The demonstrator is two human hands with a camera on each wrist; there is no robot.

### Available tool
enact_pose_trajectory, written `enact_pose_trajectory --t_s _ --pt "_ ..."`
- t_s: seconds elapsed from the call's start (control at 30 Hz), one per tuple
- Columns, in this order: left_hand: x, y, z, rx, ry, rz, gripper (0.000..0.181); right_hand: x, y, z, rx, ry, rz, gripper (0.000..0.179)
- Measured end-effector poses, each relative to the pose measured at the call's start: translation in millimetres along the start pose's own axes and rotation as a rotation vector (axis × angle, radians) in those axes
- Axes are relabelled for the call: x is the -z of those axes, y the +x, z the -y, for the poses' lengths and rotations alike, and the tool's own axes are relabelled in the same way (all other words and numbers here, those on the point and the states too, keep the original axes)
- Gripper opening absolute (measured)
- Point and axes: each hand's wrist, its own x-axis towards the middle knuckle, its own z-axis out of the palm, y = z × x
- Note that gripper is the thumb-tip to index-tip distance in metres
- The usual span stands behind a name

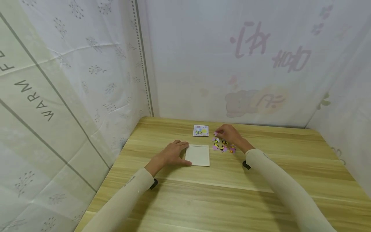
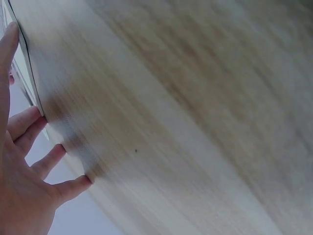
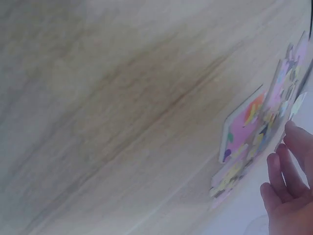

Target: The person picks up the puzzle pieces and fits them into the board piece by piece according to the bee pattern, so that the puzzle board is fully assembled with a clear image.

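Note:
A white square puzzle tray [image 1: 197, 155] lies on the table. My left hand [image 1: 172, 153] rests at its left side, thumb by the near corner and index finger by the far one. In the left wrist view, the other fingertips [image 2: 84, 180] of that hand spread onto the wood. My right hand [image 1: 230, 134] pinches a small pink puzzle piece [image 1: 215, 133] between thumb and fingers. Under and beside it lies a loose cluster of pink, yellow and black puzzle pieces [image 1: 221, 148]. One piece with an orange and pink print [image 3: 243, 128] shows near the hand in the right wrist view.
A square picture card with a bee [image 1: 200, 130] lies behind the tray. The wooden table [image 1: 185, 199] meets a hanging printed cloth [image 1: 185, 80] at the back, and more cloth [image 1: 72, 96] hangs on the left.

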Motion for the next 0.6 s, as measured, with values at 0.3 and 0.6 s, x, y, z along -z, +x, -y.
enact_pose_trajectory --t_s 0.3,0.6 --pt "-1.7 1.5 0.1 0.001 0.006 0.002 0.097 2.9 -9.5 10.2 0.072 0.083 -0.006 0.021" --pt "-2.1 -2.6 0.5 -0.007 -0.024 0.003 0.098 -2.0 -22.6 20.6 0.124 0.100 -0.009 0.019"
